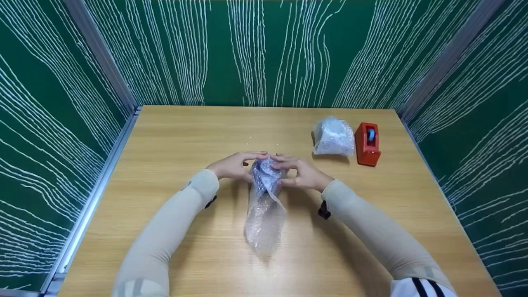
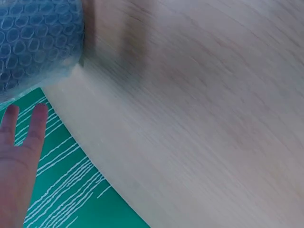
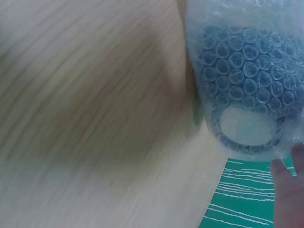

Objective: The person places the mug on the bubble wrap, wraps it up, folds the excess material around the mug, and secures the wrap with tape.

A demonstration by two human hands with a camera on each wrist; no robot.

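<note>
A blue object wrapped in clear bubble wrap stands on the table between both hands. Through the plastic, the right wrist view shows a rounded loop, like a mug's handle, low on the blue object. From its near side a loose flap of bubble wrap trails over the tabletop. My left hand holds the bundle's left side near the top, thumb and fingers bent around it. On the opposite side, my right hand grips the wrap with thumb and fingers. Two left fingers reach out beside the bundle in the left wrist view.
Toward the back right sits another bubble-wrapped bundle. Right beside it stands a red tape dispenser with a blue roll. Green panels with white lines border the wooden table at the back and sides.
</note>
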